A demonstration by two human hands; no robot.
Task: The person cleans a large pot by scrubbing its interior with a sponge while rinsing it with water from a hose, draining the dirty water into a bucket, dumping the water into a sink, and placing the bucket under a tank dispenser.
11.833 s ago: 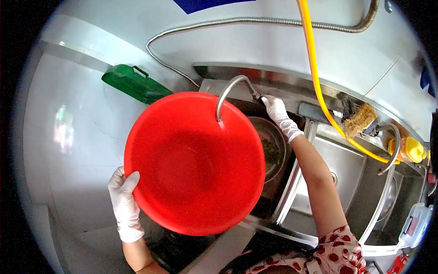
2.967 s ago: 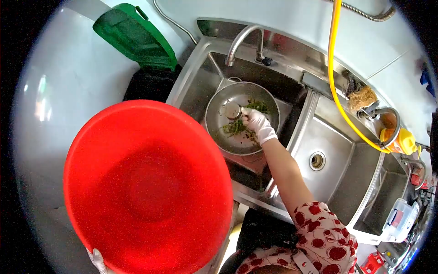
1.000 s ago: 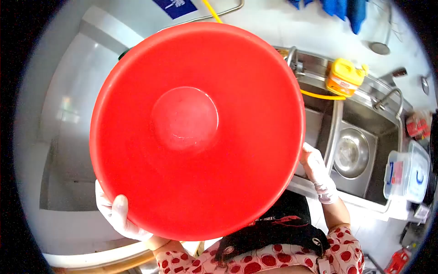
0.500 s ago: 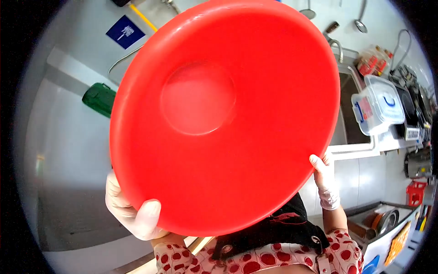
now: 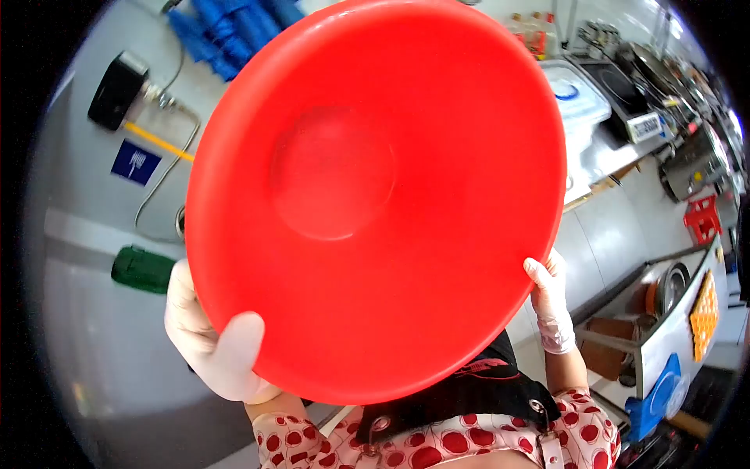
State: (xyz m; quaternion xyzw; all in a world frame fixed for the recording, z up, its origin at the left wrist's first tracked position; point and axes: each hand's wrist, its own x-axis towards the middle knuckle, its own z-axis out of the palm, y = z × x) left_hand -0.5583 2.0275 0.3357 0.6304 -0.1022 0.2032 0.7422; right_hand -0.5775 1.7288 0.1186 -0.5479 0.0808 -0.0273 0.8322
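A large round red plastic basin [image 5: 437, 195] fills the middle of the head view, tilted with its hollow side towards me. My left hand [image 5: 207, 344], in a pale glove, grips the lower left rim, thumb on the inner side and fingers behind. On the right rim my right hand [image 5: 549, 293], gloved too, holds on with its thumb over the edge. The fingers of that hand are mostly hidden behind the basin. Nothing lies inside the basin.
At left stand a green bin [image 5: 143, 269] and a blue sign [image 5: 136, 162], with blue cloth [image 5: 234, 35] hanging above. Rightward are a clear lidded box [image 5: 576, 94], a cooktop [image 5: 625, 87], a steel pot [image 5: 695, 166], a red stool [image 5: 702, 219] and an open-sided cabinet [image 5: 652, 344].
My view has turned to the right, with the room shifting behind the basin. The sink is now hidden, and blue cloth has come into sight. Both hands keep their hold on the rim.
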